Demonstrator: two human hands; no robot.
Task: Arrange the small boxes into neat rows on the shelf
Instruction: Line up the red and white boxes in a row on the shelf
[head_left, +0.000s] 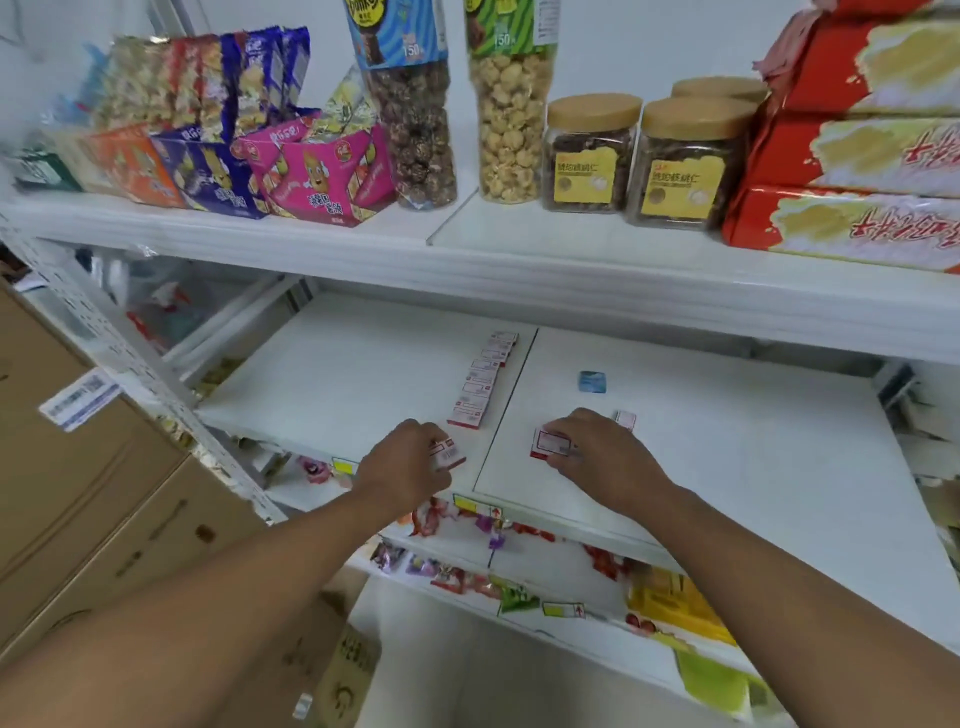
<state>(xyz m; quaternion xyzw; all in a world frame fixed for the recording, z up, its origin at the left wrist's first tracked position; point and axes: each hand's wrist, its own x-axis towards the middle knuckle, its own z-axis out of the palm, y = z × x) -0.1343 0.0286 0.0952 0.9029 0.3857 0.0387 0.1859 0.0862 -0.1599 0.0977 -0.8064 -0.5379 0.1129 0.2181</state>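
A row of several small red-and-white boxes (480, 382) runs from front to back along the seam of the white middle shelf (332, 374). My left hand (408, 460) is closed around one such small box (448, 453) near the shelf's front edge, just in front of the row. My right hand (597, 452) grips another small box (550, 443) lying on the right shelf panel. One more small box (626, 418) lies just beyond my right hand. A small blue packet (592, 381) rests farther back on the right panel.
The upper shelf (519, 260) holds snack boxes, popcorn bottles (511, 104), nut jars (589, 156) and red cartons (852, 156). The lower shelf (519, 582) carries wrapped sweets. Cardboard cartons (78, 493) stand at the left beside the perforated upright.
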